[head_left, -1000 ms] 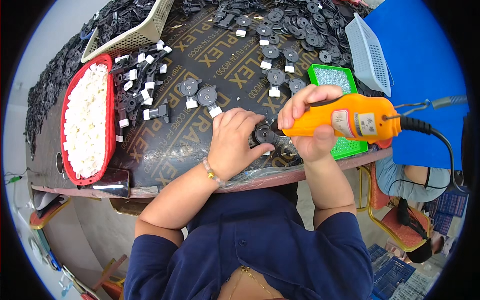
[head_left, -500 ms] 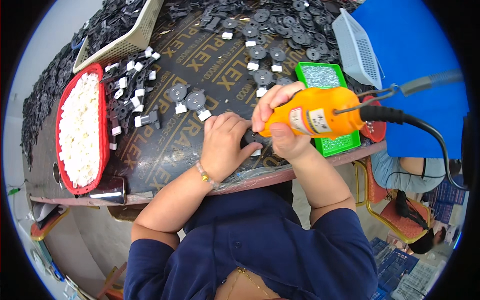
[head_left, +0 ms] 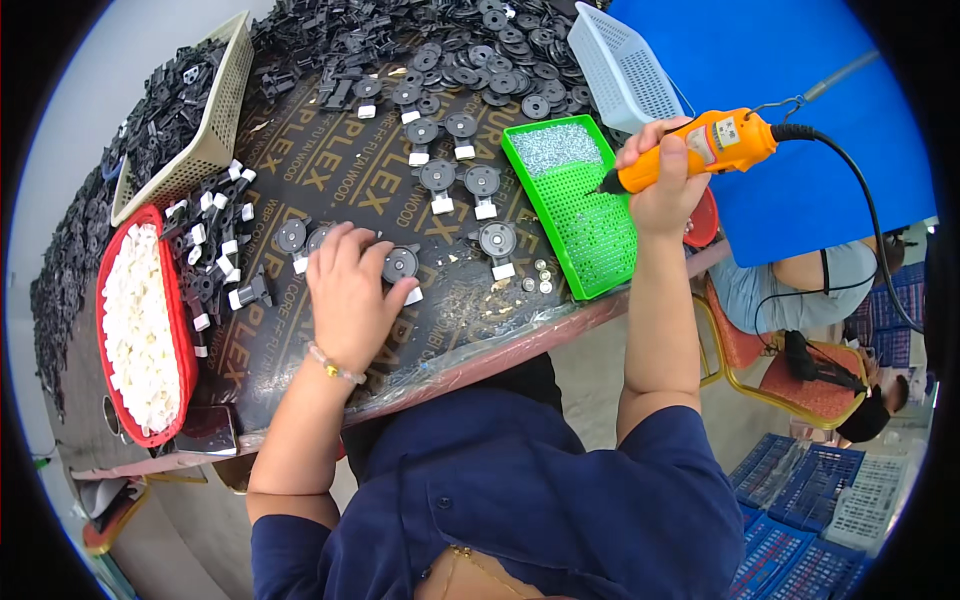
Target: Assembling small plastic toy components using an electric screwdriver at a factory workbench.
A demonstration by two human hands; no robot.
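My left hand is spread over the table, its fingertips partly covering a black disc part with a white tab. A similar black disc assembly lies between its thumb and forefinger, close to the thumb. In my right hand is an orange electric screwdriver, wrapped by the fingers. Its dark tip points down over the green tray, beside the pile of small silver screws. One more disc assembly stands apart, left of the tray.
At the left, a red basket holds white pieces, with a beige basket of black parts behind. Black discs pile up at the far side. A pale blue basket and small metal pieces flank the tray. A cable trails from the screwdriver.
My right hand has lifted the screwdriver off the part near my left hand and carried it right, over the tray. My left hand has shifted left. The whole view has turned slightly.
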